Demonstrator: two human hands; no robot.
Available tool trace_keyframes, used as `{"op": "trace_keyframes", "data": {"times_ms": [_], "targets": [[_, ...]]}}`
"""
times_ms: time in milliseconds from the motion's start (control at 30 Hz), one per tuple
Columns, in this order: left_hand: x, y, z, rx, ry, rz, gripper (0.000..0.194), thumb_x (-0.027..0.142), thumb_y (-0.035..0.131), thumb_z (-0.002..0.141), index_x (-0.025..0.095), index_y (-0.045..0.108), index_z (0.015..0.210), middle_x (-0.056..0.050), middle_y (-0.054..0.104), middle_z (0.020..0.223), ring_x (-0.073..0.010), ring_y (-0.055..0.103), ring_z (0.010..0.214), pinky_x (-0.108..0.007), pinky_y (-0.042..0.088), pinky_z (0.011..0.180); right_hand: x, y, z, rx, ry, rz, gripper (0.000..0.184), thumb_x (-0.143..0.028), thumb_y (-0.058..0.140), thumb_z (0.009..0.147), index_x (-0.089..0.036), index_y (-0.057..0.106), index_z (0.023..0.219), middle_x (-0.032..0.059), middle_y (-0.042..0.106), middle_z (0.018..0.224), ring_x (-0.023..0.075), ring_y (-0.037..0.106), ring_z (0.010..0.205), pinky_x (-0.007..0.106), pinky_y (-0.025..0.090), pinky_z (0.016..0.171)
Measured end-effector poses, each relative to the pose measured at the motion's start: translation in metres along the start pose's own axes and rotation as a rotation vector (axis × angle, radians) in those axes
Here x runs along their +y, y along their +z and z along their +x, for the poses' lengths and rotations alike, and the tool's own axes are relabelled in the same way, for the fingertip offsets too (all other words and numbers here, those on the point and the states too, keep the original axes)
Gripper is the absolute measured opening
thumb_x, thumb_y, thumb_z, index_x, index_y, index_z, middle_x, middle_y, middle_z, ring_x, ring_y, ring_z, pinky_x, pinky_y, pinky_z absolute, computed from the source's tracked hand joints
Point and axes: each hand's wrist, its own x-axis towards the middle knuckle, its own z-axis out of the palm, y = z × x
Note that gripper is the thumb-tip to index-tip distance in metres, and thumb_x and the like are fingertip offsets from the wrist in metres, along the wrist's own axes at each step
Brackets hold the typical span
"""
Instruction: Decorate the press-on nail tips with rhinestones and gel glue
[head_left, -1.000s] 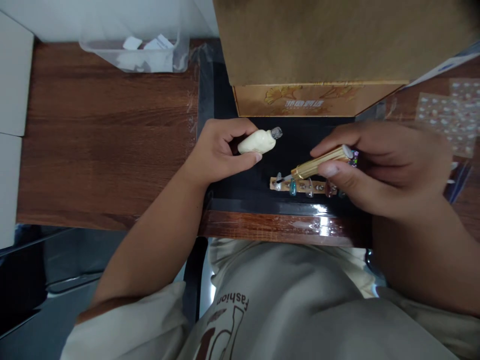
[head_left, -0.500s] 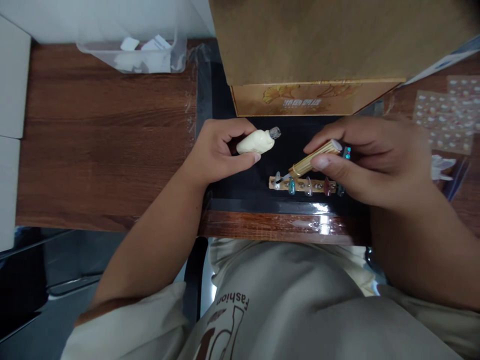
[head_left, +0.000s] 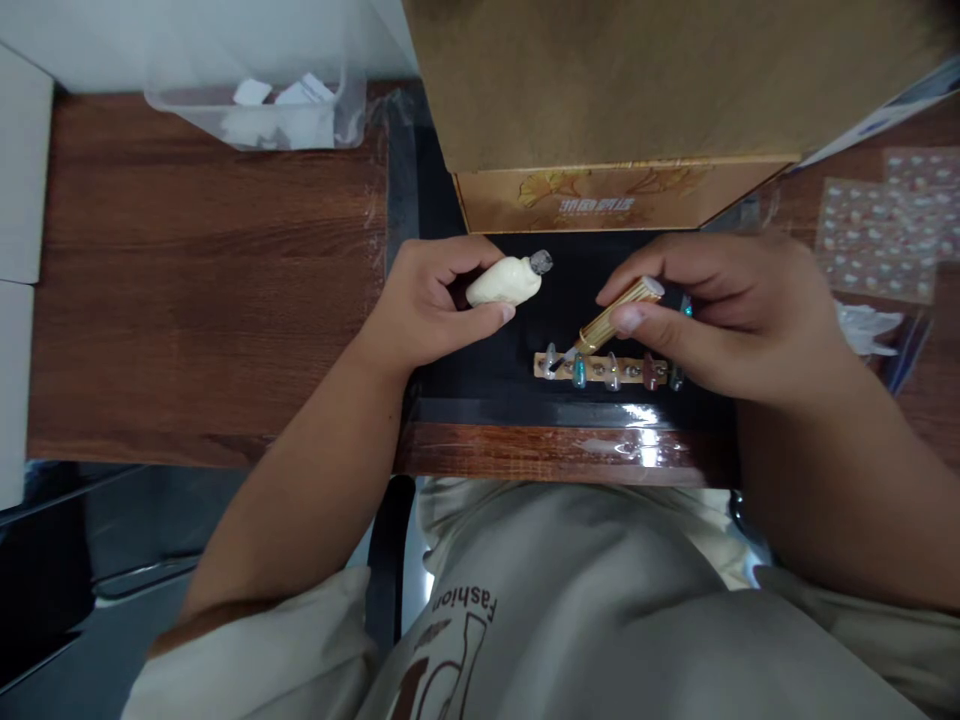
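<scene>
My left hand (head_left: 442, 305) is closed around a cream-coloured nail polish bottle (head_left: 504, 282), tilted with its uncapped dark neck to the upper right. Between the thumb and fingers of my right hand (head_left: 720, 310) is the gold ribbed nail polish brush (head_left: 611, 322), slanting down to the left. Its dark bristles reach the clear false nail (head_left: 550, 360) at the left end of a wooden display strip (head_left: 634, 370). Along that strip sit several more false nails, among them a teal glittery one (head_left: 579, 371) and a dark red one (head_left: 650, 371).
A large cardboard box (head_left: 600, 90) stands behind the black mat (head_left: 465, 385). At the back left is a clear plastic bin (head_left: 292, 125) with white packets. Sticker sheets (head_left: 874, 240) and a clear plastic piece (head_left: 870, 328) lie on the right.
The whole view has shifted slightly, so everything sits a little further left. The brush tip stays at the leftmost false nail, and both hands keep their holds.
</scene>
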Motion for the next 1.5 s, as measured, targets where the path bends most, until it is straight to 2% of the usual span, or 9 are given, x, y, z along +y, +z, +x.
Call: {"op": "trace_keyframes", "data": {"times_ms": [100,300,467,667,867,1000,1100,1300,1500], "targets": [[0.000,0.000,0.000,0.002,0.012,-0.007,0.021,0.034,0.074,0.074,0.017,0.071,0.085,0.000,0.063,0.073,-0.0103,0.049,0.063,-0.025,0.037,0.057,0.000,0.000,-0.001,0.037,0.059,0.076,0.014,-0.035,0.068,0.090,-0.022,0.070,0.086,-0.0025,0.068,0.070,0.0075,0.058,0.055,0.022,0.038,0.048],[-0.001,0.000,0.001,0.005,0.055,0.009,0.021,0.035,0.075,0.075,0.018,0.071,0.087,-0.001,0.065,0.073,-0.0104,0.050,0.062,-0.025,0.037,0.056,0.001,0.001,0.002,-0.034,-0.010,0.023,0.015,-0.033,0.067,0.091,-0.020,0.068,0.082,-0.0039,0.068,0.068,0.0062,0.058,0.057,0.022,0.042,0.056],[-0.002,-0.001,0.001,0.000,0.062,-0.012,0.020,0.034,0.076,0.075,0.018,0.071,0.086,-0.001,0.064,0.072,-0.0105,0.050,0.062,-0.026,0.036,0.055,0.001,-0.001,0.000,0.033,0.052,0.052,0.012,-0.033,0.068,0.090,-0.022,0.069,0.085,-0.0028,0.069,0.072,0.0075,0.058,0.058,0.023,0.040,0.053],[-0.003,-0.001,0.002,-0.006,0.100,-0.047,0.018,0.032,0.077,0.076,0.018,0.072,0.087,0.000,0.066,0.073,-0.0092,0.050,0.062,-0.025,0.035,0.055,0.001,0.000,0.004,-0.046,-0.026,0.025,0.015,-0.034,0.065,0.091,-0.021,0.068,0.083,-0.0036,0.069,0.071,0.0067,0.058,0.058,0.023,0.043,0.059],[-0.002,0.000,0.000,0.004,0.070,-0.037,0.020,0.033,0.077,0.076,0.018,0.071,0.088,0.000,0.065,0.073,-0.0094,0.050,0.060,-0.025,0.034,0.055,0.005,-0.003,0.000,0.023,0.051,0.048,0.013,-0.034,0.067,0.091,-0.022,0.069,0.087,-0.0031,0.068,0.073,0.0069,0.056,0.057,0.023,0.040,0.052],[-0.005,0.000,0.001,0.004,0.117,-0.050,0.019,0.032,0.078,0.075,0.018,0.071,0.087,0.001,0.065,0.072,-0.0089,0.050,0.060,-0.024,0.035,0.053,0.004,-0.001,0.003,-0.020,-0.018,0.035,0.014,-0.032,0.065,0.092,-0.021,0.068,0.085,-0.0033,0.068,0.072,0.0074,0.058,0.060,0.023,0.043,0.058],[-0.006,0.000,0.002,0.005,0.144,-0.056,0.019,0.032,0.079,0.075,0.018,0.071,0.086,0.002,0.065,0.070,-0.0081,0.049,0.059,-0.023,0.034,0.051,0.005,-0.001,0.005,-0.022,-0.030,-0.008,0.017,-0.034,0.063,0.092,-0.020,0.068,0.083,-0.0025,0.068,0.070,0.0072,0.058,0.059,0.023,0.040,0.055],[-0.002,-0.002,0.001,-0.007,0.149,-0.038,0.018,0.031,0.077,0.076,0.018,0.072,0.088,0.001,0.068,0.074,-0.0082,0.052,0.061,-0.023,0.037,0.054,0.010,-0.012,-0.002,0.125,0.079,0.112,0.016,-0.035,0.069,0.090,-0.020,0.073,0.087,-0.0001,0.070,0.075,0.0074,0.059,0.062,0.023,0.041,0.054],[0.007,-0.001,0.001,-0.057,0.129,0.060,0.015,0.031,0.073,0.076,0.019,0.070,0.083,0.002,0.065,0.068,-0.0094,0.051,0.057,-0.025,0.036,0.053,0.020,0.000,0.001,0.526,-0.062,0.312,0.016,-0.038,0.072,0.087,-0.023,0.076,0.087,0.0003,0.065,0.060,0.0102,0.057,0.054,0.025,0.038,0.050]]}}
